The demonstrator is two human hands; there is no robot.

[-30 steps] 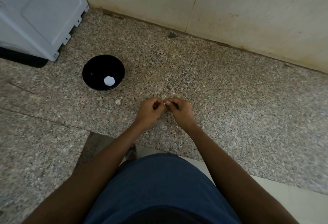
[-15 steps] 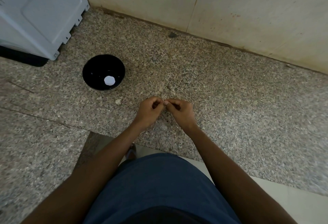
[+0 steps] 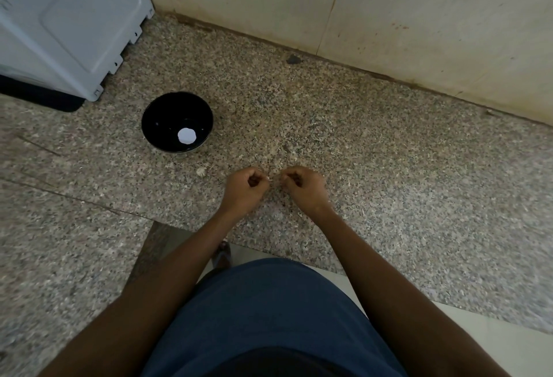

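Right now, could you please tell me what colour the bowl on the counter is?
The bowl is black; head view.

Both forearms angle inward, wrists level. Left hand and right hand sit side by side, just apart. Left fingers pinch a tiny pale scrap; right fingers curled tight.

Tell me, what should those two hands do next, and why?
Probably the left hand should carry the pale bit it pinches over to the bowl and drop it in. The bowl sits close by, to the left, and already holds one white piece. The right hand is curled a little apart; whether it holds anything is too small to tell.
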